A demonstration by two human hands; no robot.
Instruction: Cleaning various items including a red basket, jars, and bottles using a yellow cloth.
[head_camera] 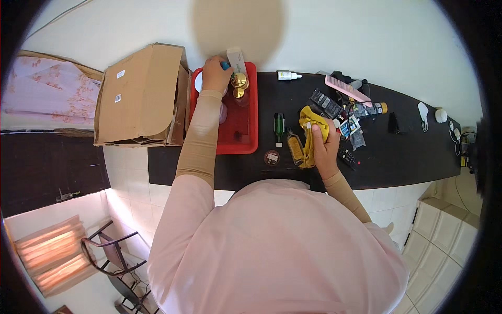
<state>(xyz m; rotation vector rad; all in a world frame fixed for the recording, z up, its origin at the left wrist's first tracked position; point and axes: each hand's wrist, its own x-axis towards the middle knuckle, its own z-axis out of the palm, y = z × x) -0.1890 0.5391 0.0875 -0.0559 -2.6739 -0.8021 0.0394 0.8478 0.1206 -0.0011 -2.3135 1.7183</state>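
My left hand [215, 74] is at the back of a red plastic tray [255, 117], its fingers around a small blue item [225, 65]. Beside it in the tray are an upright white box [236, 61], gold-capped bottles [239, 80] and a white round item [199, 82], partly covered by the hand. My right hand [327, 147] grips a yellow cloth [308, 147] over the black table. Just left of the cloth lies a flat bottle with amber contents [295, 147], then a green bottle [279, 128] and a round brown container [271, 157].
A cardboard box [137, 98] stands left of the tray. Towards the right are a pink comb [347, 90], a black box [325, 103], a remote control [347, 157], a gold-capped tube [370, 108] and a white charger [423, 112]. A white dropper bottle [288, 75] lies near the wall.
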